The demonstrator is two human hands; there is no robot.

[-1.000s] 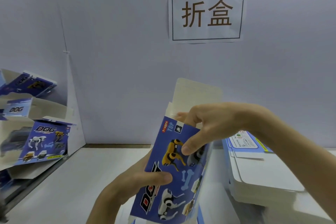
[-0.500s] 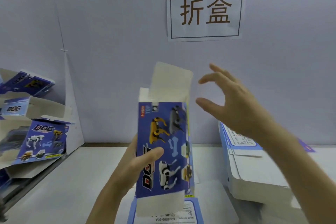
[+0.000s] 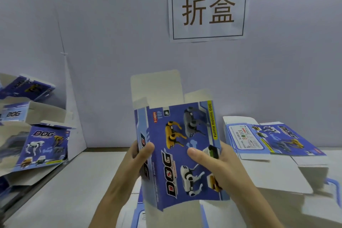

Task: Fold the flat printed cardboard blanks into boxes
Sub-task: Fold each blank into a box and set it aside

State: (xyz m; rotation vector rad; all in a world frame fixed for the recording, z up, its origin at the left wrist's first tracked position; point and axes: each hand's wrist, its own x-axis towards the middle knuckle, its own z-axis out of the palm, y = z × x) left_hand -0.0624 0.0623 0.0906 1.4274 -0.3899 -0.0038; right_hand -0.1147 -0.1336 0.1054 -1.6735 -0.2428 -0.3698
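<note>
The wall sign (image 3: 208,9) at one o'clock reads "折盒". The held box (image 3: 177,144) at six o'clock bears "DOG", "TOP" and "FUNNY MOVING DOG". "DOG" also stands on a folded box (image 3: 44,146) at nine o'clock and, upside down, on the flat blank (image 3: 273,139) at three o'clock.

bare left hand (image 3: 135,157) and right hand (image 3: 219,165), bare forearms (image 3: 259,205), short thumbnails

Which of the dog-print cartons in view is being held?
The upright carton at centre, gripped by left hand and right hand; others sit in the left pile or the flat stack at right.
</note>
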